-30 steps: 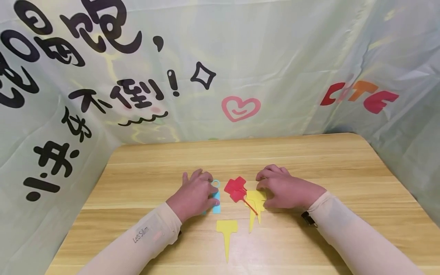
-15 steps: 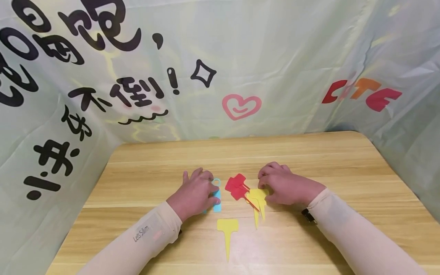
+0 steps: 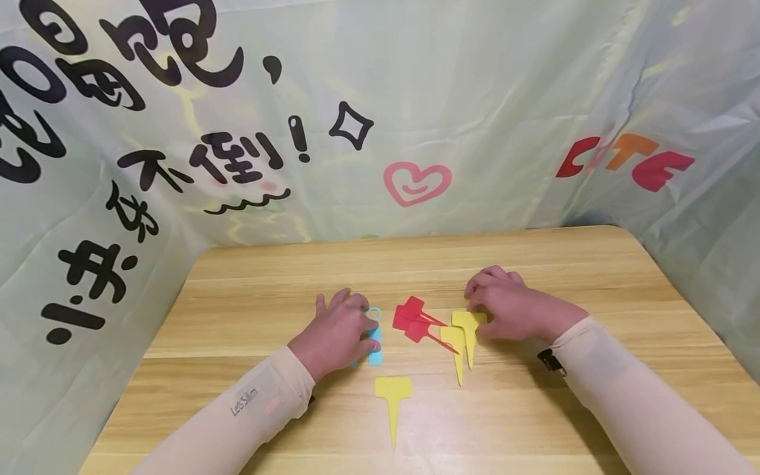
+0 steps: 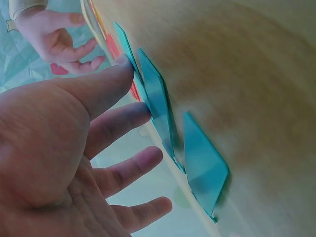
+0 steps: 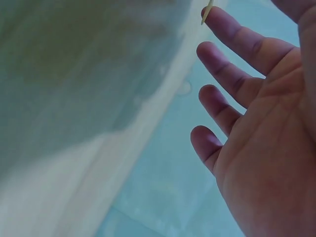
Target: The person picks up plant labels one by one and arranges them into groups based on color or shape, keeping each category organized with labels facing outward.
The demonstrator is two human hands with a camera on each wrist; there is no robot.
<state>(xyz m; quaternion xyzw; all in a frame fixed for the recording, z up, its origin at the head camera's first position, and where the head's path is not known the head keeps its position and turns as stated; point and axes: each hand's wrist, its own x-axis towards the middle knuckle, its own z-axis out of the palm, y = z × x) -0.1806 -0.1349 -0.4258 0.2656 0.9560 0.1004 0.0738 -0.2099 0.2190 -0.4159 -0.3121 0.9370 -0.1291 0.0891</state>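
In the head view my left hand (image 3: 337,335) is over blue tags (image 3: 375,349) on the wood table. The left wrist view shows its thumb and index fingertips against the edge of one blue tag (image 4: 129,49); two more blue tags (image 4: 205,165) lie beyond, and the other fingers are spread loosely. My right hand (image 3: 512,307) touches the right end of a yellow T-shaped plant label (image 3: 469,319). In the right wrist view its index fingertip meets a yellow edge (image 5: 207,11); most of the thumb is out of frame. Another yellow label (image 3: 453,338) lies partly under that one.
Overlapping red plant labels (image 3: 411,318) lie between my hands, their stems reaching to the yellow ones. A separate yellow T-shaped label (image 3: 393,389) points toward me. The wooden table (image 3: 285,270) is backed by a printed cloth (image 3: 487,119).
My right hand has moved right and slightly away from me, and the two yellow labels near it have shifted the same way. The red labels have shifted slightly. My left hand stays in place.
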